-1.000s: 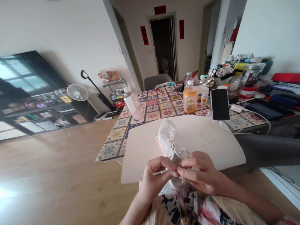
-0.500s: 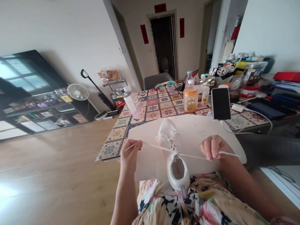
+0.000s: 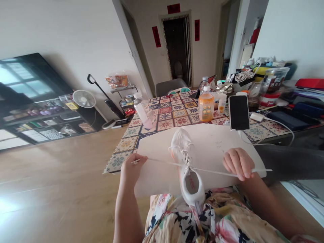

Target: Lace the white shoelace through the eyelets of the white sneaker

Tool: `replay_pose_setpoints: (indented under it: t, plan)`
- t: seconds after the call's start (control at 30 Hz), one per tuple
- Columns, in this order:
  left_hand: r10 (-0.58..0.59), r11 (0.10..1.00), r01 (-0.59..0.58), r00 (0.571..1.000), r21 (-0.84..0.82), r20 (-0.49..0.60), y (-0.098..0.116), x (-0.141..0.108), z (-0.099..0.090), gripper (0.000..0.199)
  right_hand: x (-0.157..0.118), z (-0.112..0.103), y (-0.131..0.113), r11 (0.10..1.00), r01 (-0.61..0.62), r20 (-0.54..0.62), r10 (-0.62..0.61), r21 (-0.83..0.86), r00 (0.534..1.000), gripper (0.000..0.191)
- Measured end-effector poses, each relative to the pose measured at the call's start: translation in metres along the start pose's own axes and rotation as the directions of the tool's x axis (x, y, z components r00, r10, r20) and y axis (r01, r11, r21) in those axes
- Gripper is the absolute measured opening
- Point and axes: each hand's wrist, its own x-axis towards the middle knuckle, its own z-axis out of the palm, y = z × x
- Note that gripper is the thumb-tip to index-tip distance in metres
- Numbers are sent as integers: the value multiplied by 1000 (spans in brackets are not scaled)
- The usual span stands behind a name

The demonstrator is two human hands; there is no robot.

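A white shoe (image 3: 191, 184) lies on a white board (image 3: 159, 148), its toe pointing away from me and its heel at the board's near edge. To the left of it, my left hand (image 3: 132, 168) is closed on one end of the white shoelace (image 3: 215, 171). My right hand (image 3: 238, 163) is closed on the other end, on the right, and the tip sticks out past the fingers. Both lace ends stretch nearly straight from the top of the shoe's laced part out to the hands.
Behind the board is a patterned tablecloth (image 3: 181, 120) with a pink-tinted bottle (image 3: 144, 113), an orange drink bottle (image 3: 206, 106) and a phone on a stand (image 3: 239, 113). Jars and folders crowd the right side. A fan (image 3: 84, 99) stands far left.
Both hands have moved outward and slightly down, the left one leftward and the right one rightward. The lace ends now span wider. The shoe has stayed in place.
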Motion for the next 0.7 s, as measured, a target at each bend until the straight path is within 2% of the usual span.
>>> replay_pose_setpoints:
  t: [0.07, 0.17, 0.2, 0.23, 0.3, 0.33, 0.37, 0.47, 0.5, 0.57, 0.63, 0.7]
  plan:
    - [19, 997, -19, 1000, 70, 2, 0, 1, 1, 21, 4, 6, -5, 997, -67, 49, 66, 26, 997, 47]
    - [46, 982, -51, 998, 184, 33, 5, -1, 3, 17, 18, 20, -22, 995, -93, 139, 87, 42, 987, 43]
    - [54, 973, -65, 997, 221, 57, 9, -2, 3, 15, 24, 24, -28, 989, -146, 174, 145, -5, 974, 39]
    - [61, 964, -81, 994, 255, 87, 12, -4, 3, 14, 29, 28, -34, 958, -268, 280, 285, -99, 917, 35]
    - [70, 945, -116, 985, 304, 158, 20, -10, -1, 11, 35, 33, -42, 887, -408, 281, 457, -218, 844, 36]
    - [72, 938, -130, 980, 320, 187, 23, -13, -3, 10, 36, 34, -44, 854, -454, 247, 511, -253, 823, 40]
    - [79, 932, -148, 974, 332, 212, 26, -16, -7, 8, 36, 35, -44, 836, -481, 178, 533, -266, 827, 45]
    - [179, 914, -268, 940, 306, 290, 35, -26, -13, 12, 34, 37, -38, 795, -530, -105, 525, -295, 845, 56]
    - [243, 907, -334, 912, 255, 330, 38, -29, -12, 15, 35, 39, -35, 777, -549, -200, 512, -309, 836, 56]
    - [379, 886, -454, 830, 99, 410, 45, -37, -6, 13, 38, 43, -29, 734, -592, -328, 498, -333, 803, 50]
    - [459, 865, -500, 752, -44, 472, 51, -44, 4, 13, 43, 49, -24, 691, -623, -370, 507, -365, 779, 41]
    - [448, 876, -472, 721, -100, 529, 56, -51, 16, 14, 48, 54, -21, 656, -643, -330, 552, -395, 766, 38]
